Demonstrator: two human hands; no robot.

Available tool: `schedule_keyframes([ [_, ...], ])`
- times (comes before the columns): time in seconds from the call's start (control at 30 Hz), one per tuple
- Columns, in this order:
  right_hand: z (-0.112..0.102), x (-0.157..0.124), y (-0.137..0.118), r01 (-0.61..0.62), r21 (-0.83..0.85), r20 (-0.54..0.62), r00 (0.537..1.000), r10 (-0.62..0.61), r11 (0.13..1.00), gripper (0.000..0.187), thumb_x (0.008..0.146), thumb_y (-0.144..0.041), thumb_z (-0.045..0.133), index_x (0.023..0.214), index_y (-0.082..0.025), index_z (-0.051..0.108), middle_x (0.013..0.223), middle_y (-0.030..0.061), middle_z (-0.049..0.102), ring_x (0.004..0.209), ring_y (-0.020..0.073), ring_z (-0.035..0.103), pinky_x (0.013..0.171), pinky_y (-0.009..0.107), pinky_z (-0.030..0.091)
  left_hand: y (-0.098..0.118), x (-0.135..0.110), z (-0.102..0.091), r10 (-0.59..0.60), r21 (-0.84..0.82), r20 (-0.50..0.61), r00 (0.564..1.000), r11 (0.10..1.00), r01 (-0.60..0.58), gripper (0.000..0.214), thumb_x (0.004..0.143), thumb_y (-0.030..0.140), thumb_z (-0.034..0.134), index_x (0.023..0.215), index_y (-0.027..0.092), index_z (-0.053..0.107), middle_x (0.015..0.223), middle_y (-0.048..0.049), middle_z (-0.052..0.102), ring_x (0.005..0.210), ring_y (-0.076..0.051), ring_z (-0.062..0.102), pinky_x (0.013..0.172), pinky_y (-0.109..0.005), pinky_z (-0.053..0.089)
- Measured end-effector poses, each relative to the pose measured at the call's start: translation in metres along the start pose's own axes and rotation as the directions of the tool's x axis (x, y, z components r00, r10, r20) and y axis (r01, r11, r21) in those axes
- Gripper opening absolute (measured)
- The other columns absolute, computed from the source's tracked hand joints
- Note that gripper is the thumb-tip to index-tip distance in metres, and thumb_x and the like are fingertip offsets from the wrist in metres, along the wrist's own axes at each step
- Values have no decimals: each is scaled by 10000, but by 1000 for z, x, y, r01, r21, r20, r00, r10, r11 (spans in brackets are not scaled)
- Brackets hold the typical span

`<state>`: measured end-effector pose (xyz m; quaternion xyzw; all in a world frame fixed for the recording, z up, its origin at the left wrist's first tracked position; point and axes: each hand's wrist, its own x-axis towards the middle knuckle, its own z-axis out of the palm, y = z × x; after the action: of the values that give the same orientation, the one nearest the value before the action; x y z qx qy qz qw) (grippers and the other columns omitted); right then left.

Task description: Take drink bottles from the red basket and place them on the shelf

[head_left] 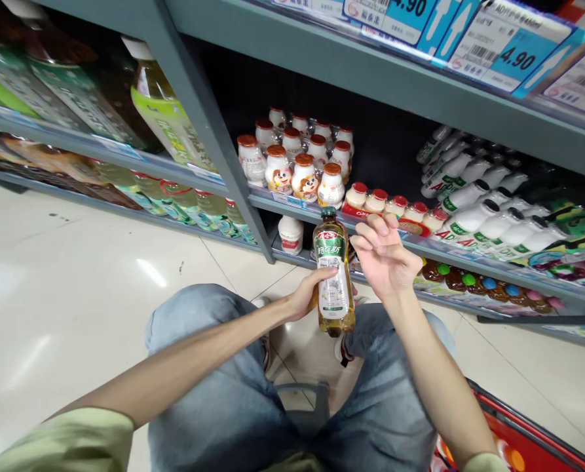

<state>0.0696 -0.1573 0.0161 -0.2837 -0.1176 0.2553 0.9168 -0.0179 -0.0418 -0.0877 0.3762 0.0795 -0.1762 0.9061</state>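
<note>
A clear plastic drink bottle (335, 295) with amber liquid, a dark green cap and a green and white label stands nearly upright between my knees. My left hand (310, 292) is closed round its lower half, thumb across the label; the other fingers are mostly hidden behind it. To the right of the bottle, my right hand (386, 255) is raised with its fingers apart and loosely curled, touching nothing. Just beyond the hands, a row of red-capped small bottles (395, 206) in a red pack sits at the shelf edge.
Orange-capped white bottles (304, 177) stand in rows on the shelf, with white black-capped bottles (489, 216) leaning at its right. A grey shelf post (208, 124) rises left of them. A red basket (523, 432) holding orange-capped items sits at lower right. Large drink bottles (162, 105) fill the left shelf.
</note>
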Motion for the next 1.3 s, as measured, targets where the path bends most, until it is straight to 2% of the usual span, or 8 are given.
schedule_keyframes([
  [0.27, -1, -1, -2, 12, -23, 27, 1000, -12, 1000, 493, 508, 18, 623, 823, -252, 357, 757, -53, 312, 623, 99, 364, 564, 241, 367, 0, -1, 4, 3, 78, 73, 997, 997, -9, 493, 761, 562, 721, 873, 83, 746, 865, -172, 780, 748, -297, 739, 773, -408, 590],
  [0.47, 0, -1, -2, 1, -36, 13, 1000, -1, 999, 493, 499, 11, 613, 820, -260, 355, 760, -51, 320, 621, 113, 359, 552, 269, 361, -1, -1, 3, 9, 111, 62, 998, 994, -15, 457, 748, 550, 741, 864, 108, 750, 847, -156, 778, 725, -277, 737, 781, -402, 597],
  [0.63, 0, -2, -2, -19, 6, 25, 1000, 19, 1000, 504, 502, 17, 632, 813, -250, 340, 764, -55, 308, 609, 98, 329, 548, 249, 344, -1, 0, 4, 1, 72, 48, 999, 997, -5, 452, 737, 558, 752, 861, 124, 743, 867, -166, 781, 710, -285, 733, 744, -408, 599],
  [0.87, 0, -1, -3, 2, -43, 23, 1000, -1, 999, 514, 489, 2, 632, 794, -245, 299, 760, -48, 248, 619, 106, 300, 544, 257, 324, -1, -1, 2, -4, 79, 19, 1000, 997, 2, 435, 781, 544, 706, 880, 126, 770, 915, -163, 784, 799, -323, 725, 807, -431, 578],
  [1.1, 0, -2, -3, 23, -106, 25, 999, -21, 994, 505, 470, -30, 613, 768, -237, 261, 756, -41, 197, 626, 117, 260, 559, 266, 316, -2, 1, 0, 22, 68, 58, 998, 997, -25, 509, 733, 559, 764, 897, 78, 728, 870, -190, 776, 728, -290, 743, 752, -415, 603],
  [1.23, -3, 2, -2, 40, -145, 17, 999, -38, 989, 453, 498, -44, 637, 734, -230, 298, 735, -47, 219, 622, 113, 271, 564, 263, 314, -2, 1, 1, 31, 71, 68, 997, 997, -36, 517, 729, 566, 774, 883, 75, 727, 870, -189, 777, 738, -290, 747, 743, -406, 607],
  [1.3, -7, 6, 0, 65, -231, -52, 996, -79, 971, 397, 543, -68, 679, 706, -226, 354, 711, -53, 282, 619, 108, 299, 574, 263, 323, -1, 0, 1, 35, 82, 71, 997, 996, -40, 533, 725, 581, 783, 889, 77, 725, 863, -186, 776, 736, -289, 747, 742, -407, 607],
])
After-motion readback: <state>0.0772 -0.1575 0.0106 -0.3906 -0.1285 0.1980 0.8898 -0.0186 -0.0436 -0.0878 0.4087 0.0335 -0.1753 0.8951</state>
